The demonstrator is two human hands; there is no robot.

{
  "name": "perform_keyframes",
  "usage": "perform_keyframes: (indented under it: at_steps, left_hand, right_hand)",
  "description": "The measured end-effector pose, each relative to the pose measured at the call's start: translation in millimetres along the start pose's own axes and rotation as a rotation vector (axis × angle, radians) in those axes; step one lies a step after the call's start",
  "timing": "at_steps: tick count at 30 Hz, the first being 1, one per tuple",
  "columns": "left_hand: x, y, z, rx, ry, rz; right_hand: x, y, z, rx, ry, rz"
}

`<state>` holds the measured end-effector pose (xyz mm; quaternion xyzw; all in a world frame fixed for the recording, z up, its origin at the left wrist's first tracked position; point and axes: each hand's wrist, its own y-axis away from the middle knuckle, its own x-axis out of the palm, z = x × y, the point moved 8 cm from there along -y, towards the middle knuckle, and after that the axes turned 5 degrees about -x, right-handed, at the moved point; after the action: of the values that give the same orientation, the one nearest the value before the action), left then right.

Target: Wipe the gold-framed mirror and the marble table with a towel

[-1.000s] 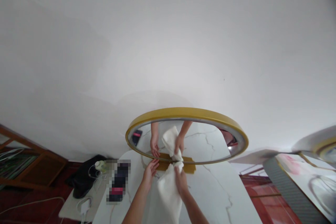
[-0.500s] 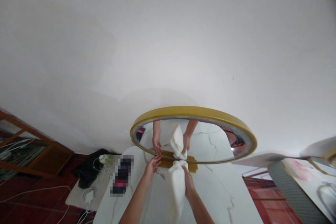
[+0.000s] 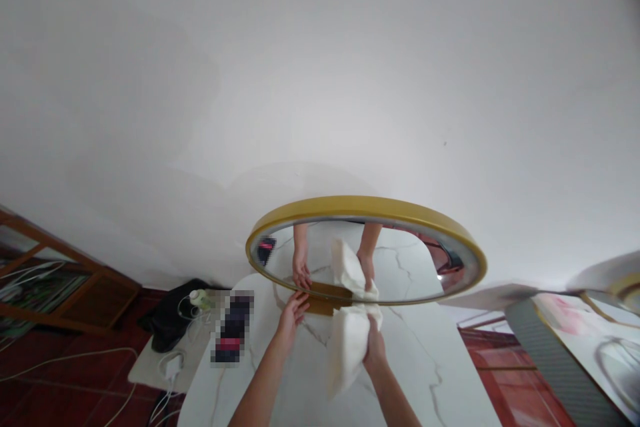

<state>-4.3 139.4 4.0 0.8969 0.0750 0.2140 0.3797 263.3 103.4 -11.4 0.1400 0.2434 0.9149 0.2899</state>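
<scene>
the right hand point(image 3: 374, 349) is clenched around a white cloth point(image 3: 349, 341), bunched in the fist and pressed against the lower rim of a round mirror point(image 3: 400, 267) with a gold frame point(image 3: 360, 207). the cloth's loose end hangs down toward the person over the white marble table point(image 3: 425, 367). the mirror stands upright on that table, resting on a gold base point(image 3: 327, 300), with its back toward a plain white wall point(image 3: 320, 80). the left hand point(image 3: 291, 314) is relaxed with fingers extended, their tips touching the bottom edge of the mirror just left of the base; it grasps nothing. both hands and the cloth are doubled in the glass.

on the left side of the table lies a dark pixelated object point(image 3: 233, 335). beside the table sits a lower pale surface with a small pale green bottle point(image 3: 199, 298), a black bag point(image 3: 173, 320) and a white charger point(image 3: 173, 367) with trailing cables; what the bottle or the bag holds cannot be told. a wooden frame point(image 3: 65, 280) stands at far left over the red floor point(image 3: 60, 387).
</scene>
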Motion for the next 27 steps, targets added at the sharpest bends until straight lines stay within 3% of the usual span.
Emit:
perform_keyframes:
  at_steps: [7, 12, 17, 22, 25, 27]
  left_hand:
    - [-3, 6, -5, 0.035, -0.055, -0.003]
    - [-2, 5, -5, 0.076, -0.119, -0.017]
    - [-18, 6, -3, 0.140, -0.265, -0.172]
    - [-52, 42, -11, 0.384, -0.446, -0.357]
    - [-70, 69, -26, 0.607, -0.861, -0.564]
    - [-78, 76, -31, 0.670, -1.172, -0.682]
  right_hand:
    - [58, 17, -25, 0.065, 0.083, 0.044]
    - [67, 23, -20, 0.046, 0.108, 0.134]
    - [40, 34, -9, 0.116, 0.102, 0.265]
    - [-10, 42, -1, 0.145, 0.126, 0.288]
    - [-36, 41, -4, 0.142, 0.163, 0.262]
    - [-47, 41, -7, 0.130, 0.189, 0.250]
